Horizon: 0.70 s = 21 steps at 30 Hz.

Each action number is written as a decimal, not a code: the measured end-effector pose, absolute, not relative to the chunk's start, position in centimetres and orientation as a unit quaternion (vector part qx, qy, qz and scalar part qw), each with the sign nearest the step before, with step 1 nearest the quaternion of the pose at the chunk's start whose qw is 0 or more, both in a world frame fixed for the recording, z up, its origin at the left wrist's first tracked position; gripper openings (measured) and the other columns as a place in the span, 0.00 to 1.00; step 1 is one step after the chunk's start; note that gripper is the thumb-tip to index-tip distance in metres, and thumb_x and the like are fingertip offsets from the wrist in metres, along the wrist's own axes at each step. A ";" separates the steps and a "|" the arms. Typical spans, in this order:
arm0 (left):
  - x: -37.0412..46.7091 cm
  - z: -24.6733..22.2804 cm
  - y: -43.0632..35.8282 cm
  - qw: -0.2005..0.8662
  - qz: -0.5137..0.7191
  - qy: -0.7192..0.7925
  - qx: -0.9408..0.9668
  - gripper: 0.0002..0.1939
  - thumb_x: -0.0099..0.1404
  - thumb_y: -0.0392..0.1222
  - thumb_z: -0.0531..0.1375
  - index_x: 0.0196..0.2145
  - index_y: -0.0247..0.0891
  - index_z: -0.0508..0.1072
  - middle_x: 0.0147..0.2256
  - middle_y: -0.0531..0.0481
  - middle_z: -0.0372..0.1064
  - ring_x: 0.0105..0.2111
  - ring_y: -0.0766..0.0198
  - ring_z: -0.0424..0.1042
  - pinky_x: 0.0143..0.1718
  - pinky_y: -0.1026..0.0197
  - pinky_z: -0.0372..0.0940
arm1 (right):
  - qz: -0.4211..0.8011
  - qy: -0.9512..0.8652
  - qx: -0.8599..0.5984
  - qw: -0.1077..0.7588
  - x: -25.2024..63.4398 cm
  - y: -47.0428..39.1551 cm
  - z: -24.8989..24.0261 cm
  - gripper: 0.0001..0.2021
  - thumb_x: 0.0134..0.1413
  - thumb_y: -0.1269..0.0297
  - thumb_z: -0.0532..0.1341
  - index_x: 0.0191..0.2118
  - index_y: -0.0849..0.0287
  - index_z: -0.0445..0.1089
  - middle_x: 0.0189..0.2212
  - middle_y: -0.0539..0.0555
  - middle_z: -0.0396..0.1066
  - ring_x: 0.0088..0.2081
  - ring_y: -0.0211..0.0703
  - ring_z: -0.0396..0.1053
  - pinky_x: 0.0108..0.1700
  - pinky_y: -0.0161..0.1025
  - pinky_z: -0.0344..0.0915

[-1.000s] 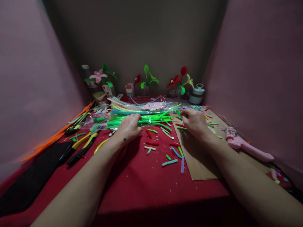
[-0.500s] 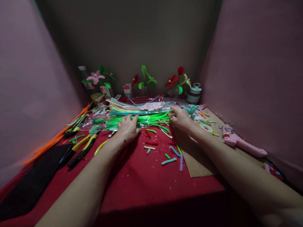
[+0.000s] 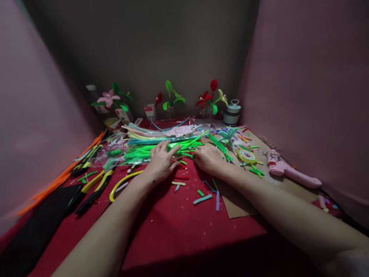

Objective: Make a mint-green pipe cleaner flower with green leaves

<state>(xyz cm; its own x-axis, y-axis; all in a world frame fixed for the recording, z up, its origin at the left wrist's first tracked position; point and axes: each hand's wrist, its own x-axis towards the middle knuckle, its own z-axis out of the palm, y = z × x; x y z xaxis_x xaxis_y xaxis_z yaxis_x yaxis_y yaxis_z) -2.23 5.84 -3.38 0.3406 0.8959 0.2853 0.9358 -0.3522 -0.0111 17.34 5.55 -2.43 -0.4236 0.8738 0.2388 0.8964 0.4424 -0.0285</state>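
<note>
A bundle of bright green pipe cleaners (image 3: 138, 151) lies in clear plastic across the middle of the table. My left hand (image 3: 162, 159) rests on its near side, thumb and fingers apart, pressing on the stems. At the bundle's right end, my right hand (image 3: 210, 158) has its fingers closed around green pipe cleaner ends; the fingertips are partly hidden. Behind the bundle lie pastel pipe cleaners (image 3: 144, 132) in a clear bag. Short cut pieces, such as a light blue one (image 3: 202, 199), are scattered on the red cloth in front of my hands.
Pliers with yellow-and-black handles (image 3: 99, 188) lie at left beside orange pipe cleaners (image 3: 62, 177). On the right, a cardboard sheet (image 3: 238, 202) carries a teal flower shape (image 3: 228, 134), a yellow round dial (image 3: 247, 156) and a pink glue gun (image 3: 292, 171). Pipe-cleaner flowers (image 3: 203, 99) stand along the back.
My right hand has moved nearer and left, from behind the bundle's right end to its tips. My left hand stays on the bundle, its fingers more spread. The view has shifted slightly.
</note>
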 end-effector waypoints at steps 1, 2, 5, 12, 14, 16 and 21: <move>-2.1 -3.6 5.9 0.084 -0.110 -0.561 -0.816 0.24 0.61 0.50 0.56 0.55 0.50 0.64 0.59 0.40 0.52 0.58 0.46 0.50 0.53 0.44 0.52 | -0.057 -0.842 -0.527 0.103 17.2 5.6 -2.5 0.12 0.53 0.69 0.52 0.33 0.62 0.73 0.33 0.60 0.72 0.37 0.48 0.68 0.35 0.38 0.58; -1.9 -3.9 6.0 0.081 -0.102 -0.565 -0.815 0.23 0.61 0.51 0.55 0.55 0.51 0.65 0.60 0.41 0.52 0.59 0.45 0.49 0.53 0.43 0.51 | -0.059 -0.841 -0.527 0.103 17.2 5.6 -2.5 0.13 0.54 0.69 0.51 0.33 0.63 0.73 0.33 0.61 0.72 0.37 0.48 0.68 0.34 0.39 0.58; -1.8 -4.5 6.4 0.075 -0.075 -0.578 -0.809 0.23 0.63 0.53 0.53 0.55 0.51 0.65 0.60 0.40 0.52 0.60 0.45 0.49 0.54 0.42 0.50 | -0.067 -0.838 -0.530 0.111 17.9 5.5 -2.0 0.12 0.53 0.70 0.51 0.34 0.63 0.72 0.36 0.62 0.71 0.38 0.49 0.68 0.33 0.38 0.58; -1.9 -4.5 6.3 0.062 -0.062 -0.575 -0.814 0.25 0.64 0.54 0.51 0.57 0.47 0.63 0.61 0.37 0.50 0.60 0.43 0.48 0.54 0.40 0.50 | -0.092 -0.776 -0.605 0.151 21.2 5.4 1.2 0.12 0.49 0.76 0.52 0.39 0.61 0.68 0.35 0.60 0.72 0.35 0.48 0.69 0.31 0.39 0.56; -1.8 -4.5 6.2 0.055 -0.060 -0.576 -0.813 0.25 0.64 0.54 0.51 0.57 0.47 0.63 0.61 0.37 0.50 0.60 0.43 0.49 0.54 0.39 0.50 | -0.139 -0.732 -0.622 0.242 22.8 4.9 3.0 0.12 0.50 0.76 0.51 0.38 0.61 0.68 0.35 0.60 0.72 0.35 0.48 0.69 0.33 0.40 0.58; -1.8 -4.4 6.2 0.049 -0.059 -0.578 -0.812 0.26 0.64 0.54 0.51 0.57 0.46 0.62 0.61 0.37 0.50 0.60 0.43 0.48 0.54 0.39 0.50 | -0.174 -0.674 -0.611 0.376 24.6 4.2 4.9 0.09 0.53 0.73 0.52 0.37 0.61 0.69 0.34 0.60 0.71 0.35 0.47 0.68 0.36 0.41 0.59; -1.6 -3.8 6.0 0.056 -0.113 -0.573 -0.810 0.24 0.63 0.52 0.54 0.55 0.44 0.65 0.59 0.36 0.54 0.59 0.44 0.50 0.54 0.39 0.50 | -0.089 -0.544 -0.511 0.659 26.1 3.5 6.6 0.09 0.56 0.68 0.50 0.38 0.61 0.66 0.25 0.53 0.66 0.23 0.36 0.63 0.27 0.37 0.60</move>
<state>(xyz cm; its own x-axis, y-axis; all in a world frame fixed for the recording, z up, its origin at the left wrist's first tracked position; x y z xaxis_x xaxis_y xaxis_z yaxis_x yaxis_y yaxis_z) -1.59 5.97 -3.83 0.3177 0.9154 0.2473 0.9405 -0.3373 0.0400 26.14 3.47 6.57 0.3921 0.4387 0.8086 0.6736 0.4617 -0.5771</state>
